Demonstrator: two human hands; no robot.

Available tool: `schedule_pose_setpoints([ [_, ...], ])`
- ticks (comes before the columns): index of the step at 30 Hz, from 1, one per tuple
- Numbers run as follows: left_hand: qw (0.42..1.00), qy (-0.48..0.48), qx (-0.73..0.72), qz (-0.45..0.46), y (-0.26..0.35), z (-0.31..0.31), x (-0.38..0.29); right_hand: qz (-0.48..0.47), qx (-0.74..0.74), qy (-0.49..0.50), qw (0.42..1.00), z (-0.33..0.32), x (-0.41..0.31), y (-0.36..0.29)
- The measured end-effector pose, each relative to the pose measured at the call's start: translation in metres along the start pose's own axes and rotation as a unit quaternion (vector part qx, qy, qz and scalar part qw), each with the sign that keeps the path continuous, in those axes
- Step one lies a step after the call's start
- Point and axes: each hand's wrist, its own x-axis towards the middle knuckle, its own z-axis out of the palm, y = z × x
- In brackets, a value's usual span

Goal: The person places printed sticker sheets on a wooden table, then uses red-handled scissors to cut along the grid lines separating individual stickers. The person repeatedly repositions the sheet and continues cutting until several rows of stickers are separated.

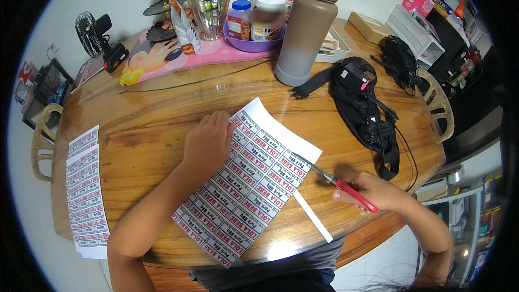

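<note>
A sheet of printed labels (pixel 243 178) lies slanted on the wooden table before me, with a blank white margin along its upper right edge. My left hand (pixel 209 140) rests on the sheet's upper left edge, holding it. My right hand (pixel 365 190) grips red-handled scissors (pixel 354 196), whose blades reach over the sheet's right corner, along the line between margin and labels. A narrow white paper strip (pixel 314 217) lies by the sheet's lower right edge. More printed label sheets (pixel 87 194) lie overlapped at the table's left edge.
A large tumbler (pixel 306 32) stands beyond the sheet. A black strapped pouch with cables (pixel 361 101) lies at the right. Further back are a purple basket of jars (pixel 253 43), a glass vase (pixel 209 4), a pink mat (pixel 219 54) and a small black fan (pixel 97 40).
</note>
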Motion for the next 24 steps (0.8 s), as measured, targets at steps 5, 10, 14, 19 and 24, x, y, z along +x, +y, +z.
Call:
schedule_pose_setpoints([
  [5, 0.999, 0.016, 0.031, 0.008, 0.001, -0.003, -0.001, -0.016, -0.018, 0.016, 1.000, 0.001, -0.003, 0.001],
  [10, 1.000, -0.010, 0.013, -0.007, 0.003, -0.011, -0.003, 0.026, 0.106, -0.062, 0.992, -0.002, -0.001, 0.008],
  [14, 0.998, -0.017, -0.055, -0.020, 0.003, -0.021, -0.005, 0.035, 0.245, -0.150, 0.957, -0.004, 0.001, 0.013],
  [19, 0.992, -0.016, -0.123, -0.033, 0.001, -0.027, -0.007, 0.035, 0.247, -0.158, 0.956, -0.007, -0.002, 0.019],
  [24, 0.989, -0.001, -0.143, -0.029, 0.002, -0.023, -0.004, 0.017, 0.316, -0.221, 0.923, -0.012, -0.003, 0.032],
])
